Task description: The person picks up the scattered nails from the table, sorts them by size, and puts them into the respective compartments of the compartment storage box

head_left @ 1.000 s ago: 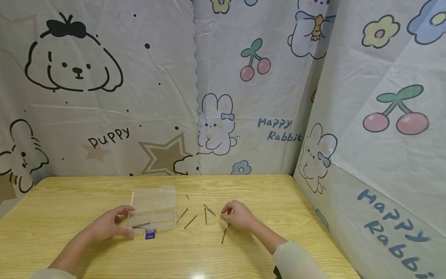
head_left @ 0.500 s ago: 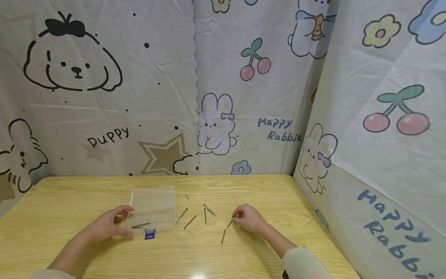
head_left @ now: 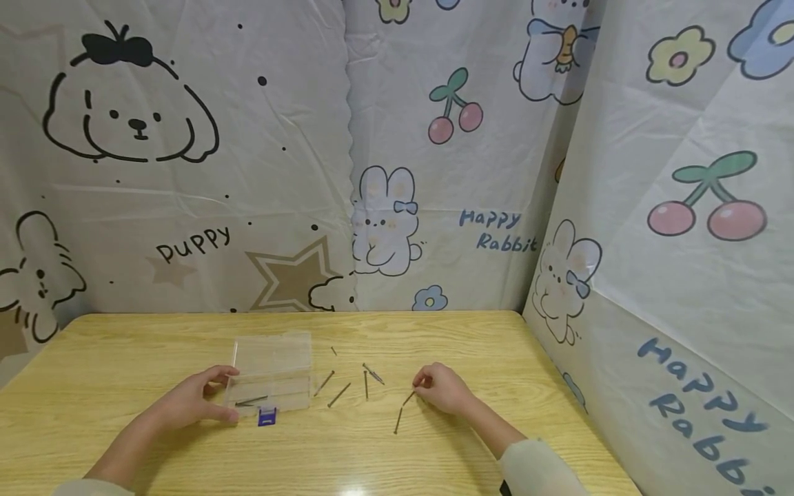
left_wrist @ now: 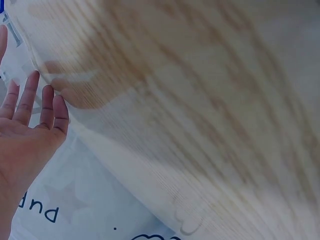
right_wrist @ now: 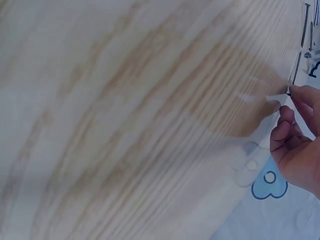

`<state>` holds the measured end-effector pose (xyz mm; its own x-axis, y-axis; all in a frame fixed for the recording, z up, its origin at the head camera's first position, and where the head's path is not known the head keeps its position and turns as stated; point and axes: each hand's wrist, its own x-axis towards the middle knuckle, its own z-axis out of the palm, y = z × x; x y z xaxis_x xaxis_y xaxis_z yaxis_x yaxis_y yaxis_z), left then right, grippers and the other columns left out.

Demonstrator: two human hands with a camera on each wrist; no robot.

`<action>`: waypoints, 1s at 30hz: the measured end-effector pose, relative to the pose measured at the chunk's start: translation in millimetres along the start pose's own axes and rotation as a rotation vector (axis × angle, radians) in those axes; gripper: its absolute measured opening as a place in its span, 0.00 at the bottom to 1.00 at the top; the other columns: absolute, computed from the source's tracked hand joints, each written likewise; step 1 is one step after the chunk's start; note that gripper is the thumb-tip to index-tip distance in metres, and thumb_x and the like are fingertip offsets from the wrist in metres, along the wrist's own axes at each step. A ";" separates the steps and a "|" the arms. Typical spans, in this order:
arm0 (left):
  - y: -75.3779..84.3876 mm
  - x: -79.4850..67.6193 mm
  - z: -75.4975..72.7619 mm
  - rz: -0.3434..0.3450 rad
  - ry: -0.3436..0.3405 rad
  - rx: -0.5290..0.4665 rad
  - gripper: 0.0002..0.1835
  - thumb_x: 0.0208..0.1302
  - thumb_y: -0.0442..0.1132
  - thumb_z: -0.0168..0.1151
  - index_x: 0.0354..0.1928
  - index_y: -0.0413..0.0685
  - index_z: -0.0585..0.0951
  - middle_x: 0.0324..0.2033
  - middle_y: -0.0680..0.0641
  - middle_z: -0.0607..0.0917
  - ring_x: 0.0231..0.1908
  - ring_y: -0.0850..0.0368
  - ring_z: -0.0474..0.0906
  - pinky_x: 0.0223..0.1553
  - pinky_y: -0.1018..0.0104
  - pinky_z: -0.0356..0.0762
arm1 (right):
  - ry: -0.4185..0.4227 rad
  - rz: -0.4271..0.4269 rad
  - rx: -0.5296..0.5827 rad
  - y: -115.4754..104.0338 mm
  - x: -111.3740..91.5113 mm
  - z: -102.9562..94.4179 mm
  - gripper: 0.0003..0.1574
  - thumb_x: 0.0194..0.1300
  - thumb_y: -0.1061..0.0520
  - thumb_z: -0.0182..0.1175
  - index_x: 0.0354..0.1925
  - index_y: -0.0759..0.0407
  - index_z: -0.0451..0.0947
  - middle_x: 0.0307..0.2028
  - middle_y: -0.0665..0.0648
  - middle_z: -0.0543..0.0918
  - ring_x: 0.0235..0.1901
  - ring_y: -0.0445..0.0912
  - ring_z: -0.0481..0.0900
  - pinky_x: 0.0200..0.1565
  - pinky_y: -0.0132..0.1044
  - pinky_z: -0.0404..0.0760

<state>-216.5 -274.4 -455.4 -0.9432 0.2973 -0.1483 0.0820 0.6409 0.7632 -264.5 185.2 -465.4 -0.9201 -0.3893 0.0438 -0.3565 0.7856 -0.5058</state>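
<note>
Though its fingers are loosely spread, the left hand (head_left: 194, 398) is set against the box (head_left: 273, 354), toward the left edge of the table (head_left: 335, 455); probably light and brittle, best held by its walls. Past loose screws (head_left: 339, 395), toward the right edge, one screw (head_left: 408, 398) is pinched at its end by the right hand (head_left: 442, 389); presumably light, stiff, easily rolled, best gripped there.

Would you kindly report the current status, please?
Left hand at clear box. Right hand at one fastener, grip unclear. Several fasteners lie between box and hand.
</note>
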 end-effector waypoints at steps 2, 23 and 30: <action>-0.1 0.2 -0.2 0.003 -0.001 0.000 0.43 0.49 0.48 0.72 0.63 0.36 0.63 0.57 0.27 0.69 0.51 0.34 0.71 0.48 0.47 0.75 | 0.000 0.001 -0.020 0.7 -0.1 -0.9 0.02 0.61 0.59 0.61 0.33 0.56 0.80 0.30 0.50 0.74 0.31 0.40 0.69 0.33 0.32 0.69; 0.3 2.0 -0.3 -0.014 0.006 0.016 0.44 0.47 0.50 0.73 0.62 0.37 0.64 0.56 0.28 0.70 0.48 0.40 0.72 0.44 0.53 0.75 | -0.020 -0.025 -0.027 -2.3 -2.0 -5.8 0.03 0.61 0.59 0.60 0.31 0.56 0.80 0.28 0.50 0.73 0.29 0.40 0.66 0.31 0.31 0.67; 1.6 1.2 -1.1 -0.026 -0.006 0.000 0.44 0.48 0.50 0.73 0.63 0.37 0.64 0.57 0.29 0.70 0.51 0.36 0.71 0.48 0.48 0.74 | -0.003 -0.046 -0.016 -13.9 -0.1 -6.8 0.04 0.61 0.60 0.59 0.30 0.56 0.80 0.27 0.49 0.74 0.29 0.40 0.67 0.31 0.30 0.67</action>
<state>-217.8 -273.8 -453.6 -0.9431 0.2850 -0.1714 0.0581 0.6485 0.7590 -260.6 177.6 -452.5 -0.9020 -0.4269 0.0643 -0.4014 0.7744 -0.4890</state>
